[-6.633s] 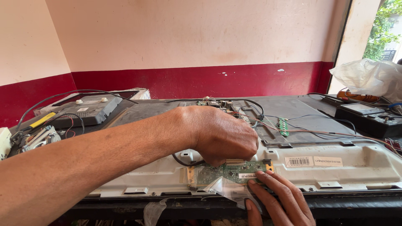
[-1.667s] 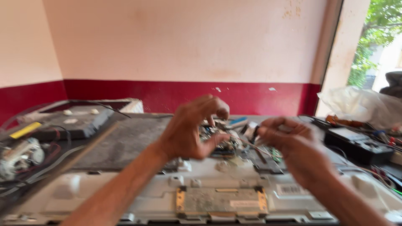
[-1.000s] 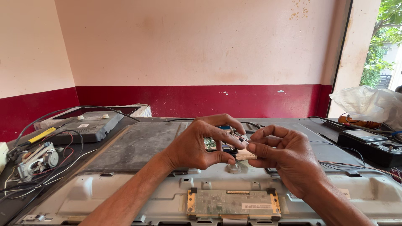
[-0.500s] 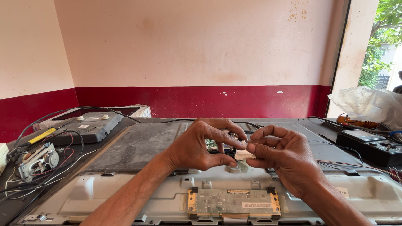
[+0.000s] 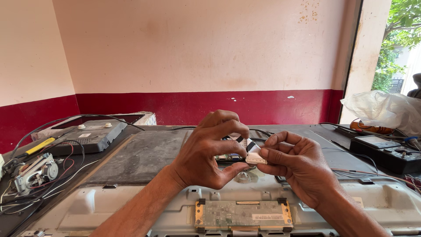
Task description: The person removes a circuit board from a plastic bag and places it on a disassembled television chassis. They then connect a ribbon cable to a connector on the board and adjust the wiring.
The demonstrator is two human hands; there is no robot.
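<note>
- Two hands meet at the middle of the frame, above the opened back of a flat television panel (image 5: 144, 158): the left hand (image 5: 206, 153) and the right hand (image 5: 298, 169) are both closed in a pinch on a small flat ribbon cable end (image 5: 254, 157), whitish with a dark strip behind it.
- Because the pinch sits right at the tip, a sideways tug could crease the ribbon or lift its contact strip; that is a judgement, since the contacts themselves are too small to see.
- Fingers (image 5: 228, 147) of the left hand hide the small board behind them, so I cannot tell whether the ribbon's far end is plugged in; if it is, pulling upward could strain that socket.
- Lower centre, the long green circuit board (image 5: 243, 214) lies bare on the grey metal frame (image 5: 394, 206), just under the wrists; a dropped wrist or sleeve could press on it.
- Loose wires (image 5: 66, 175) and a small motor-like part (image 5: 37, 171) crowd the worktop at the left, well apart from the hands, though a snag there could drag things across the panel.
</note>
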